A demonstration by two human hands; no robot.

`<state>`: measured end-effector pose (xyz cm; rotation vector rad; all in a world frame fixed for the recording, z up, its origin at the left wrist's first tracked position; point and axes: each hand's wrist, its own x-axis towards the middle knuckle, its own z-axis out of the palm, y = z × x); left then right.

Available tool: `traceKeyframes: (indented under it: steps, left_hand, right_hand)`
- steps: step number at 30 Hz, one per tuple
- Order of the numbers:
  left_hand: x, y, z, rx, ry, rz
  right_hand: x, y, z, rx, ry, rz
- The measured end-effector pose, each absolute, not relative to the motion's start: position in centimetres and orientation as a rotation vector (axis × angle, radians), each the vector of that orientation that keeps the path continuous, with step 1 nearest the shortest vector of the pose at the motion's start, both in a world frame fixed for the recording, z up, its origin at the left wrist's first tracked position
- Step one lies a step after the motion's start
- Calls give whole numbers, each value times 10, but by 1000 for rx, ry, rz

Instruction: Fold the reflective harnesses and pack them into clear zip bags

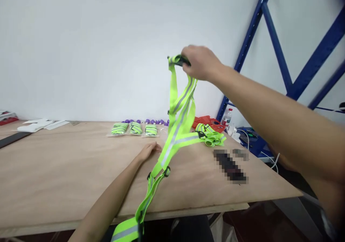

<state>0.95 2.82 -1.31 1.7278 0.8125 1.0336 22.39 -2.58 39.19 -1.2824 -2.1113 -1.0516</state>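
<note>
Centrally, in the head view, a yellow-green reflective harness [171, 143] hangs stretched between its held upper end and its free lower end, its long axis running from one o'clock down to seven. The right hand [201, 62] grips the upper end, fingers closed on the bunched webbing and a dark piece at its top. From this grip, the straps descend toward seven o'clock, and the lowest part passes beyond the front edge of the table [67, 184].

The left hand [149, 150] rests on the tabletop at about seven o'clock from the right hand, fingers loosely bent and apparently holding nothing. The middle of the harness lies just beside its fingertips, at three o'clock; contact is not apparent. Thus the right hand controls the top, whereas the left hand is the nearer of the two to the middle. A side strap branches toward three o'clock and ends visually at a black buckle [201, 135], in front of a heap of similar straps [215, 138]; whether they touch cannot be told.

At eleven o'clock from the left hand stand three clear packets of folded straps [135, 128], with small purple items [152, 122] behind them along the wall.
</note>
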Motion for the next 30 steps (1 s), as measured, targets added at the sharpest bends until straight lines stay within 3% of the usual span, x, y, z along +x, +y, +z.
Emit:
traceKeyframes:
  steps: [5,15,23,30]
  left_hand:
    - [10,21,-4,1667,572,839]
    - [38,-12,4,1579,227,497]
    - [43,-16,-5,1266,236,600]
    - [47,-5,-16,1097,577,675]
  right_hand:
    - [217,-2,363,-1178,-2188,-1023]
    - [178,18,344,-1085,-2164,-1338]
    - [157,24,325,-933,-2220,-1228]
    - [131,21,316,-1017,-2275,-1069]
